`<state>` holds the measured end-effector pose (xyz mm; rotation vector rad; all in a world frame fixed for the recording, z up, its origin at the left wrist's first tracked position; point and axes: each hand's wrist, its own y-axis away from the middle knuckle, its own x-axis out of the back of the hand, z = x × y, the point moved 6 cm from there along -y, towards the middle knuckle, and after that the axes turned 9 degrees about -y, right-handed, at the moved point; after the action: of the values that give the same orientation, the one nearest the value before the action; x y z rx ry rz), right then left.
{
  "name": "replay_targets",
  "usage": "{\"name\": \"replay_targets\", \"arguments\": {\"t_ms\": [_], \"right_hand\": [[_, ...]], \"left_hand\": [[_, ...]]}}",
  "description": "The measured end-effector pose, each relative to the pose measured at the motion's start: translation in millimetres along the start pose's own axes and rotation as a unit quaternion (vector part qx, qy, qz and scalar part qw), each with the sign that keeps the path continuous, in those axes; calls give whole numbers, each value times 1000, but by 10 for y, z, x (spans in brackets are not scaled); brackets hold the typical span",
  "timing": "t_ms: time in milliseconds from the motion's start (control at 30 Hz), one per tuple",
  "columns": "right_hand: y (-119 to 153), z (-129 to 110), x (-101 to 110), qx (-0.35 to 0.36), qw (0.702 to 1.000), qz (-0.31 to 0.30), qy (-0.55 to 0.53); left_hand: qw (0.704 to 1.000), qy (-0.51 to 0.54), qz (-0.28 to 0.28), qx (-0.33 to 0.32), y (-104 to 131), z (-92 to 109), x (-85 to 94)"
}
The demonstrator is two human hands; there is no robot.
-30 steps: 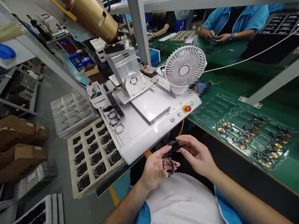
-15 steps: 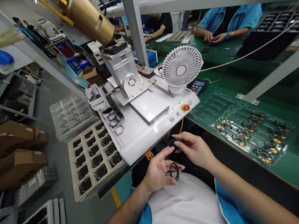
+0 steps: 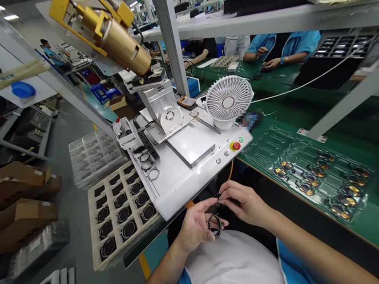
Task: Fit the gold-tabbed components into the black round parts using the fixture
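Observation:
My left hand (image 3: 197, 225) is in front of my lap, its fingers curled round a dark metal ring (image 3: 215, 226). Up and to the right, my right hand (image 3: 242, 199) pinches a small dark piece (image 3: 219, 198), which looks thin and edge-on from here. The tip of my left index finger touches or nearly touches that piece. Both hands are close together, just below the front edge of the white machine (image 3: 196, 177). Finer detail of the dark piece is too small to tell.
Left of the machine, a cream tray (image 3: 96, 240) holds several round dark parts. To the right, a clear plastic tray (image 3: 266, 145) with several black-and-gold parts lies on the green table. A white fan (image 3: 228, 100) and a red button (image 3: 236, 146) are at the machine's right.
The view has tilted up a little. The dark disc between my fingers has turned from face-on to nearly edge-on. The ring stays in my left hand.

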<state>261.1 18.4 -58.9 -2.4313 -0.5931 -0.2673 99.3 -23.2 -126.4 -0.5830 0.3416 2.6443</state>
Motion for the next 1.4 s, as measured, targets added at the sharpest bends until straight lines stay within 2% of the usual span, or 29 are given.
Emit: {"name": "replay_targets", "arguments": {"t_ms": [67, 100, 167, 233, 300, 400, 467, 533, 633, 733, 800, 867, 933, 1000, 1067, 1167, 1233, 1400], "right_hand": [[-101, 48, 14, -13, 1000, -22, -12], [-189, 104, 64, -33, 999, -5, -18], [-420, 298, 230, -116, 989, 80, -48], [-665, 557, 386, -226, 952, 178, -105], [-907, 775, 455, -302, 913, 227, -154], [-1178, 974, 488, -340, 893, 246, -164], [-1221, 1044, 505, -352, 887, 254, -156], [-1149, 1053, 525, -353, 886, 265, -144], [-835, 958, 481, -337, 890, 282, -123], [-371, 811, 192, -327, 903, 241, -144], [-79, 729, -122, -340, 901, 167, -210], [116, 640, -350, -337, 892, 128, -275], [188, 582, -416, -332, 878, 144, -313], [168, 560, -368, -337, 861, 180, -334], [99, 541, -277, -336, 851, 199, -352], [17, 509, -179, -324, 856, 188, -357], [18, 511, -181, -333, 862, 169, -344], [66, 558, -254, -360, 871, 149, -298]], "left_hand": [[999, 4, 31, 4, 3, -2, 49], [999, 7, 52, 2, 2, 3, 71], [996, 11, 86, -2, -2, 15, 96], [995, 10, 99, -1, -3, 18, 89], [995, 5, 101, 0, 10, 18, 72], [994, -9, 111, -9, 72, 28, 85], [992, -29, 120, -19, 137, 27, 135], [990, -58, 124, -31, 201, -4, 210], [982, -120, 132, -60, 258, -113, 334], [959, -218, 151, -104, 246, -218, 373], [933, -306, 141, -123, 193, -249, 296], [903, -400, 99, -120, 110, -255, 159], [873, -476, 44, -97, 25, -253, 30], [857, -508, 4, -86, -32, -227, -52], [870, -481, -6, -105, -53, -167, -87], [920, -363, 39, -142, -30, -77, -30], [941, -301, 59, -143, -3, -75, 23], [947, -288, 48, -134, 46, -137, 79]]}}
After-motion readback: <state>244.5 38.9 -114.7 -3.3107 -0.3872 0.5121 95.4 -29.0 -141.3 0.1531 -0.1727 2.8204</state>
